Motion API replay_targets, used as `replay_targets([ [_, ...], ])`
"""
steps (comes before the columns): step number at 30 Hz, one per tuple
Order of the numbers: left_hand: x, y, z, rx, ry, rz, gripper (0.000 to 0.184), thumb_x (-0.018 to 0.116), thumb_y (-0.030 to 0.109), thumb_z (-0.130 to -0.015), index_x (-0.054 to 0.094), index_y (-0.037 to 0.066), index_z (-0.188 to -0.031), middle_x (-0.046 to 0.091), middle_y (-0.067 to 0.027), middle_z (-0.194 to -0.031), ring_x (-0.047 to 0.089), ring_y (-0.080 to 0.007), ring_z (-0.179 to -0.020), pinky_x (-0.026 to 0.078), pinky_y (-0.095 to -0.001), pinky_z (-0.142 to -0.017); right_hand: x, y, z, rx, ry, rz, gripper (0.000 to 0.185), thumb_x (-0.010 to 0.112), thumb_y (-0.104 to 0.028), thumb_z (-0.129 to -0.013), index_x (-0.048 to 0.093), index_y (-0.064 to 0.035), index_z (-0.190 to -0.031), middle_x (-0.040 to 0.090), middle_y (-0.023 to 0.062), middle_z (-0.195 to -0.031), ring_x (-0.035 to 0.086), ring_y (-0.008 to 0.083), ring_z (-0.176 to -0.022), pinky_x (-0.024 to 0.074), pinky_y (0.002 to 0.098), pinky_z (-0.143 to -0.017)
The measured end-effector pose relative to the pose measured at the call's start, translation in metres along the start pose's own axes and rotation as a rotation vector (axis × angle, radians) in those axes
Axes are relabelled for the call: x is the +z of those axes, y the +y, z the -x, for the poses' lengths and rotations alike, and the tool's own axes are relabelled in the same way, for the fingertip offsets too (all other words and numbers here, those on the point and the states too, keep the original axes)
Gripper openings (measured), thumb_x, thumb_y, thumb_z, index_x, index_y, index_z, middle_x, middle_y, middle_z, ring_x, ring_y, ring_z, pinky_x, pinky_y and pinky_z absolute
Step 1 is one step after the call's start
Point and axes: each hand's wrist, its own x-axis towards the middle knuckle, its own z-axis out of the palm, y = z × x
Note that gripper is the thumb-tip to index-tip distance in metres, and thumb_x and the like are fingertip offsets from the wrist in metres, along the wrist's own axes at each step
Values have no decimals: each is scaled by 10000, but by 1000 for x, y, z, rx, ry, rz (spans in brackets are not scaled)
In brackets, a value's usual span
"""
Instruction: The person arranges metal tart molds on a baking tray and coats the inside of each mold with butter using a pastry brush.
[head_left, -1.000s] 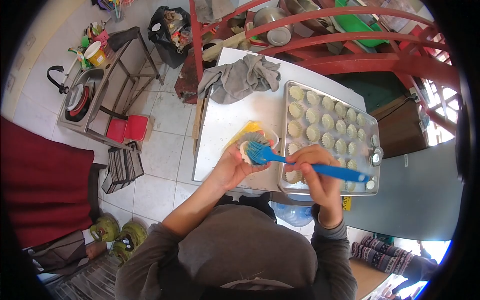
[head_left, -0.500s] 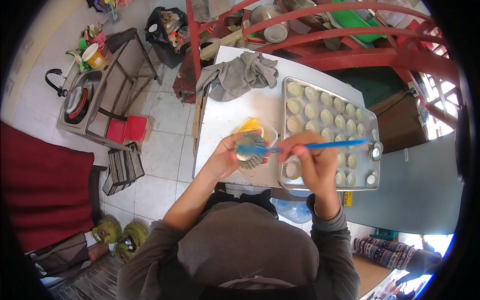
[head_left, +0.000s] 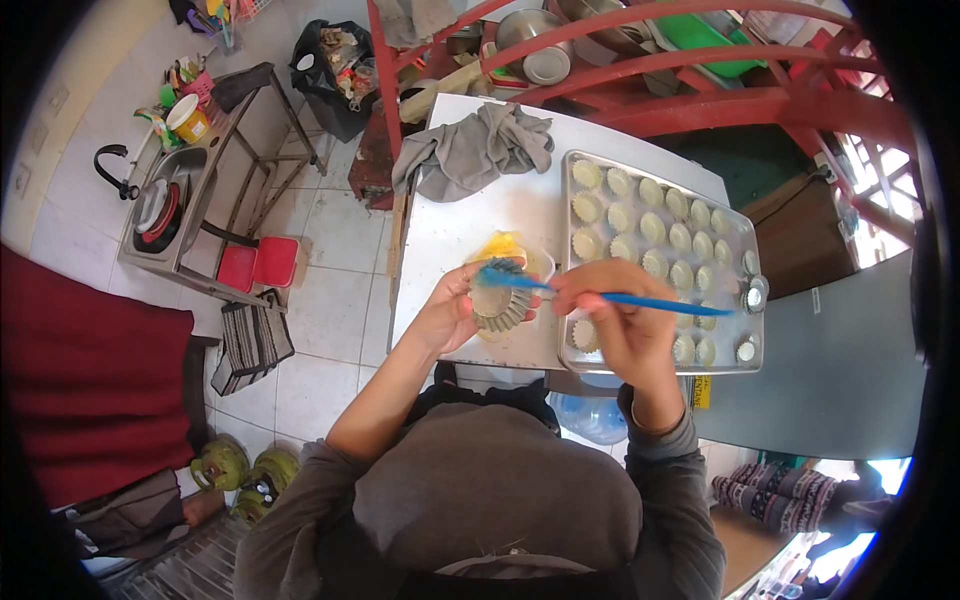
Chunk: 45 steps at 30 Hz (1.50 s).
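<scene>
My left hand [head_left: 447,318] is closed around a fluted metal tart mould [head_left: 502,300], its hollow side facing up toward me. In my right hand [head_left: 627,318] is a blue pastry brush [head_left: 660,301], pinched by its handle. The brush's bristles touch the inside of the mould near its far rim. Behind my left hand, partly hidden, stands a clear plastic container [head_left: 541,263] with something yellow [head_left: 500,245] at it. To the right, a metal baking tray [head_left: 735,367] bears rows of similar fluted moulds, some hidden behind my right hand.
A crumpled grey cloth [head_left: 480,150] lies on the far part of the white table [head_left: 540,200]. Beyond are red railings [head_left: 690,112] with metal bowls. A sink [head_left: 170,205] and a black rubbish bag [head_left: 335,80] stand to the left. Green gas cylinders [head_left: 220,465] sit lower left.
The brush bristles have moved to the far upper rim of the mould, and the handle's end has tipped down toward me. The mould stays in my left hand.
</scene>
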Motion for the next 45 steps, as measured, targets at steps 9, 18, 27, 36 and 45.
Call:
replay_targets([
  [9, 4, -5, -1, -63, -50, 10, 803, 689, 465, -762, 378, -17, -1323, 515, -180, -1250, 538, -295, -1131, 422, -504, -971, 1, 9, 3, -7, -86, 33, 77, 638, -27, -808, 638, 14, -872, 647, 109, -815, 636, 215, -714, 499, 280, -622],
  [18, 19, -12, 1, -52, 103, 140, 756, 511, 553, -848, 310, 37, -1362, 456, -155, -1318, 471, -307, -1201, 393, -570, -984, 1, -1, 16, -330, -79, 214, 132, 661, 17, -763, 619, 18, -889, 657, 154, -880, 645, 268, -761, 516, 328, -660],
  [27, 34, -29, -8, -120, 93, 206, 659, 385, 506, -927, 278, 39, -1380, 409, -156, -1365, 418, -319, -1252, 340, -501, -1045, -13, 10, 34, -370, 27, 301, 200, 673, 19, -741, 604, 35, -927, 652, 160, -891, 639, 285, -758, 518, 342, -672],
  [36, 61, -66, -23, -133, 177, 147, 648, 416, 501, -920, 283, 61, -1377, 430, -131, -1343, 443, -298, -1230, 357, -467, -1033, -57, 16, 58, -236, 72, 261, 197, 669, 20, -754, 611, 7, -941, 656, 134, -881, 644, 271, -767, 519, 319, -666],
  [45, 90, -108, -42, -34, 166, 88, 734, 635, 322, -850, 211, 99, -1406, 404, -164, -1353, 426, -285, -1240, 356, -445, -1028, -104, 30, 87, 3, 272, 66, 92, 616, 45, -799, 592, 24, -886, 614, 131, -810, 622, 238, -678, 488, 310, -610],
])
